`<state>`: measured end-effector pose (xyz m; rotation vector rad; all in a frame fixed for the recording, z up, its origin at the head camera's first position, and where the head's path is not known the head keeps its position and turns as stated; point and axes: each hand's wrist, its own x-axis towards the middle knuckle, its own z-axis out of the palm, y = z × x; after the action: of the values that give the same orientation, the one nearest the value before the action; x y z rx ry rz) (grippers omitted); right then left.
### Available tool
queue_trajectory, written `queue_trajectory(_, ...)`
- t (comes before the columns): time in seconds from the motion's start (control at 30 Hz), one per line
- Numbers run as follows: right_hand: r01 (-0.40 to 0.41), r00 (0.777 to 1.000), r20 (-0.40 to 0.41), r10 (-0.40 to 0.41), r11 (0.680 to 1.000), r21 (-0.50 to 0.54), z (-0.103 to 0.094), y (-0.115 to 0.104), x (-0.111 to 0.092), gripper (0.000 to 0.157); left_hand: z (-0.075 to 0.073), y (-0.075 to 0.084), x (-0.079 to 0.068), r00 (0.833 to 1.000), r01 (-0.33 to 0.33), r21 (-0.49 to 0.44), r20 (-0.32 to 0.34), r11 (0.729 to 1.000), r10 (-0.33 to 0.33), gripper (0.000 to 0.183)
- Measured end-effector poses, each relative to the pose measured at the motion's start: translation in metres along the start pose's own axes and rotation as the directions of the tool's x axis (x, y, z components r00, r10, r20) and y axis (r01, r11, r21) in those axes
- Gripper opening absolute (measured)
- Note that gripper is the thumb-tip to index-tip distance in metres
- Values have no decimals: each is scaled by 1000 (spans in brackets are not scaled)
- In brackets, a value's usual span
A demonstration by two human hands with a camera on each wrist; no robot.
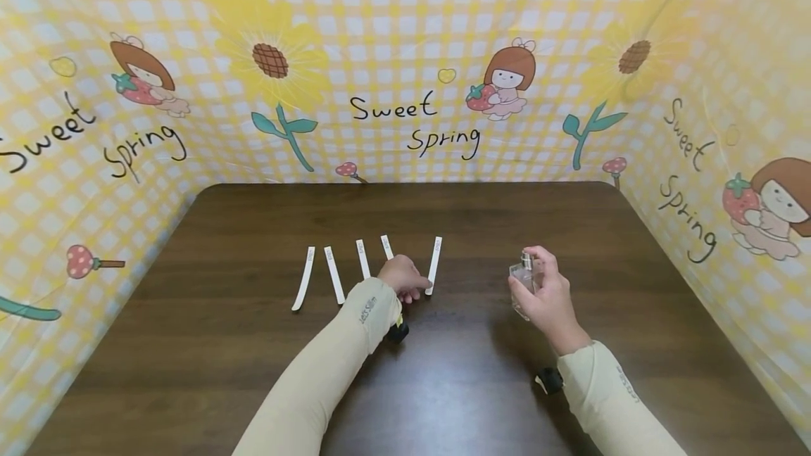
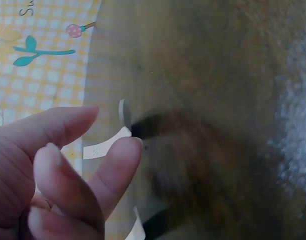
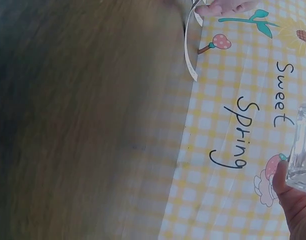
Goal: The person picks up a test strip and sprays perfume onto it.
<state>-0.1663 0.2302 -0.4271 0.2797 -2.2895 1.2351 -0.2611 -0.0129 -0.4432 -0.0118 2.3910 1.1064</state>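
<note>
My left hand (image 1: 402, 279) is over the right part of a row of white paper test strips, its fingertips by the lower end of the rightmost strip (image 1: 436, 262). In the left wrist view its thumb and fingers stand apart around a curved strip (image 2: 99, 151), with no grip on it visible. My right hand (image 1: 550, 301) holds a clear glass perfume bottle (image 1: 521, 276) above the table, index finger on the metal spray top (image 1: 527, 259). Only part of the bottle (image 3: 302, 155) shows in the right wrist view.
Farther left lie more strips: the leftmost strip (image 1: 304, 280), another strip (image 1: 334, 276) and a strip (image 1: 362, 257) partly behind the left hand. They rest on a dark wooden table (image 1: 190, 371). A yellow checked cloth (image 1: 393, 41) surrounds the back and sides.
</note>
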Motion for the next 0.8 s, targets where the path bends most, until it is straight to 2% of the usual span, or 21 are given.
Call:
queue_trajectory(0.17, -9, 1000, 7, 9, 1000, -7, 0, 0, 0, 51, 5, 2, -3, 1000, 9, 45, -30, 999, -7, 22)
queue_trajectory(0.47, 20, 1000, 2, -20, 1000, -14, 2, 3, -1, 52, 15, -1, -1, 998, 8, 85, -63, 996, -2, 27)
queue_trajectory(0.67, 8, 1000, 3, -8, 1000, -7, 2, 4, -2, 51, 15, -2, 0, 998, -14, 68, -55, 998, 17, 23)
queue_trajectory(0.8, -9, 1000, 9, 9, 1000, -9, 1, 5, -3, 52, 14, -3, -2, 999, -29, -5, -41, 1000, 29, 14)
